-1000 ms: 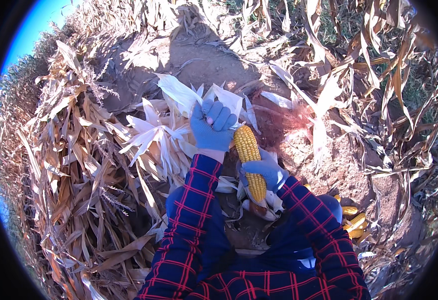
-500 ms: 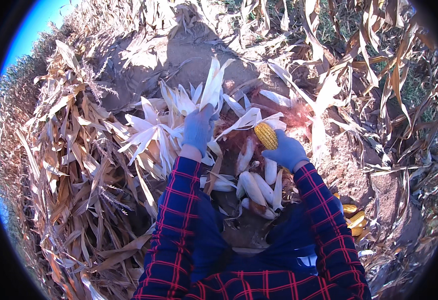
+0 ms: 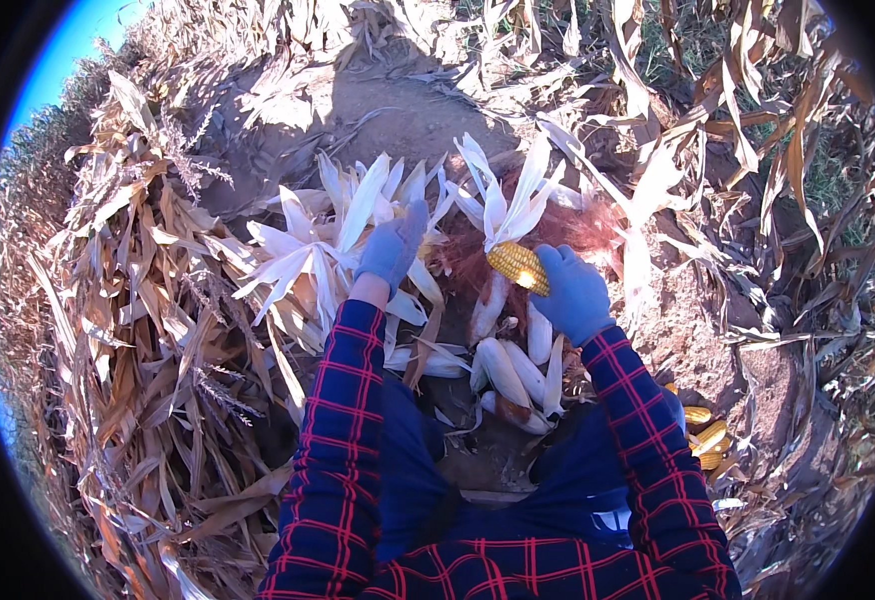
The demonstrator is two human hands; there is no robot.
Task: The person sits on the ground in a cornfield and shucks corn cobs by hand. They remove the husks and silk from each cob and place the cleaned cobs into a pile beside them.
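My right hand (image 3: pixel 575 290), in a pale blue-grey glove, is closed round one end of a yellow ear of corn (image 3: pixel 518 266). Pale peeled-back husk leaves (image 3: pixel 508 208) fan out from the ear's far end. To the left, my gloved left hand (image 3: pixel 395 247) has its fingers stretched out and appears to hold nothing. It is beside a heap of loose whitish husks (image 3: pixel 316 240). Several ears still in their husks (image 3: pixel 511 376) lie on the ground between my knees, below the corn in my right hand.
A tall pile of dry brown cornstalks (image 3: pixel 173 330) rises along my left. Several bare yellow ears (image 3: pixel 708 440) lie by my right leg. Reddish corn silk (image 3: pixel 593 228) is spread on the soil beyond my right hand. Dry stalks and leaves (image 3: pixel 778 130) line the far right.
My right hand has tilted the ear, and its husk leaves now stand up and away from me. My left hand has moved slightly left and nearer, away from the husk leaf at its fingertips.
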